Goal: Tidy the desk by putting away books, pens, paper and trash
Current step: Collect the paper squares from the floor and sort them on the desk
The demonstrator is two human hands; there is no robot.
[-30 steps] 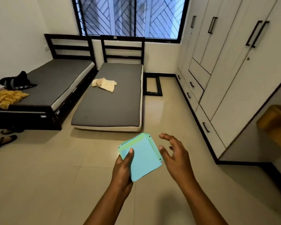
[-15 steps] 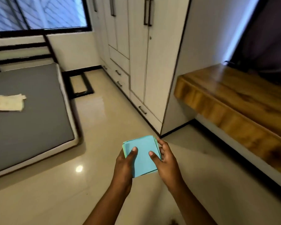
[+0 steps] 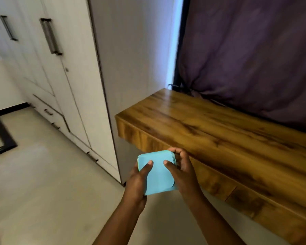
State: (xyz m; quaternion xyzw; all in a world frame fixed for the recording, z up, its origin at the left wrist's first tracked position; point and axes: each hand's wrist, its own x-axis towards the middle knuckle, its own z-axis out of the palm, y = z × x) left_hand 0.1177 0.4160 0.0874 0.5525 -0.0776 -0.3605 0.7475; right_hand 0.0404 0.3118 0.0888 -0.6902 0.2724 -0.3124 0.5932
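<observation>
Head view: we hold one small stack of blue paper (image 3: 157,175) in front of us, above the floor (image 3: 42,183) and just short of the desk (image 3: 219,131). Our left hand (image 3: 137,181) grips its left side, thumb on top. Our right hand (image 3: 182,174) grips the right side, with the thumb on top and the fingers curled round the edge. The sheets look loose, so a slack pinch could let some slide out and scatter. We count two hands, one stack (its sheets too fine to count), one desk and one curtain (image 3: 254,50).
</observation>
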